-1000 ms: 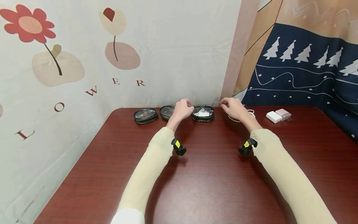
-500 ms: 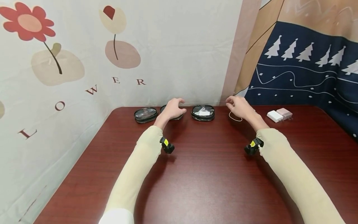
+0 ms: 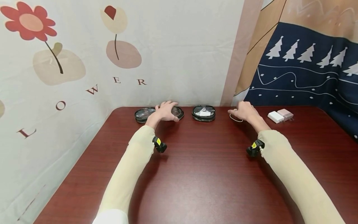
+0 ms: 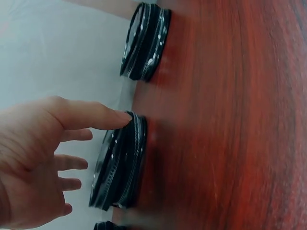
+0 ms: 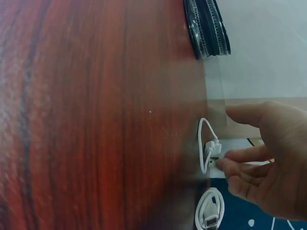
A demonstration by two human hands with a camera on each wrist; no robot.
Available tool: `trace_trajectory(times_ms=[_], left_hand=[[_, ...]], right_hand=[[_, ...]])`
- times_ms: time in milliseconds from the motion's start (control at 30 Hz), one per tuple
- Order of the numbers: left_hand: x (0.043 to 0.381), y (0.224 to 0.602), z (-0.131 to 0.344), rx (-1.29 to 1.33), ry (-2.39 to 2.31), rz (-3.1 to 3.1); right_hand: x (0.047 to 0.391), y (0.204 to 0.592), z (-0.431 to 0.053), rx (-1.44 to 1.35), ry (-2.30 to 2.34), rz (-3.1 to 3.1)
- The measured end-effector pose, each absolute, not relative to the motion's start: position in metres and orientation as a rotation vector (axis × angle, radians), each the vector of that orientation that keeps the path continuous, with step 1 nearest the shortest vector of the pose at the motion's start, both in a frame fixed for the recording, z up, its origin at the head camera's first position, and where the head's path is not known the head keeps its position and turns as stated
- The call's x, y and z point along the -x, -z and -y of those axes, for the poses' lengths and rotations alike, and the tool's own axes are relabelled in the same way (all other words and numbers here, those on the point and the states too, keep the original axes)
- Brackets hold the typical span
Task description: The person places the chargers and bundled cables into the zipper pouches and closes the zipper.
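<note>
My left hand [image 3: 165, 112] is over the middle of three clear-topped black zip pouches, the middle pouch [image 3: 179, 111], with its fingers spread. In the left wrist view a fingertip overlaps the rim of that pouch [image 4: 125, 165]; whether it touches, I cannot tell. Partly covered by this hand is the left pouch [image 3: 140, 115]. My right hand [image 3: 246, 110] hovers at a white charging cable [image 3: 236, 119], fingers loosely bent and thumb held apart. In the right wrist view the cable's white connector [image 5: 214, 147] lies close to the fingertips, not visibly gripped. A second coiled white cable [image 5: 211, 206] lies nearby.
The right pouch [image 3: 203, 114], with white items inside, stands between the hands. Further right are a white charger plug [image 3: 275, 117] and a pink charger plug [image 3: 285, 114]. A printed cloth [image 3: 179, 56] hangs behind the dark red table [image 3: 204, 161].
My left hand has moved left from between the middle and right pouches to over the middle one. My right hand has shifted right and lowered toward the cable.
</note>
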State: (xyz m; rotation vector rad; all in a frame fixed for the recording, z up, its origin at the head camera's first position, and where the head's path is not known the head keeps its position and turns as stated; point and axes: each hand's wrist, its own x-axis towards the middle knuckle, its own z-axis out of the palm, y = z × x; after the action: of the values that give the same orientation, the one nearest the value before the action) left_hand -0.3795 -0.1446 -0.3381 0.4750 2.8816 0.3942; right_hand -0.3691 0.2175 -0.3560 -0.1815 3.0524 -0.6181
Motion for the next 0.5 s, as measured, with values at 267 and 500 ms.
trace_trajectory(times_ms=[267, 500], left_hand=[[0.3814, 0.3475, 0.1496, -0.431, -0.322, -2.828], [0.3827, 0.3477, 0.1493, -0.434, -0.316, -2.892]], right_hand=[[0.3673, 0.3632, -0.2177, 0.166, 0.559, -3.001], [0.3699, 0.3621, -0.2203, 0.221, 0.556, -3.006]])
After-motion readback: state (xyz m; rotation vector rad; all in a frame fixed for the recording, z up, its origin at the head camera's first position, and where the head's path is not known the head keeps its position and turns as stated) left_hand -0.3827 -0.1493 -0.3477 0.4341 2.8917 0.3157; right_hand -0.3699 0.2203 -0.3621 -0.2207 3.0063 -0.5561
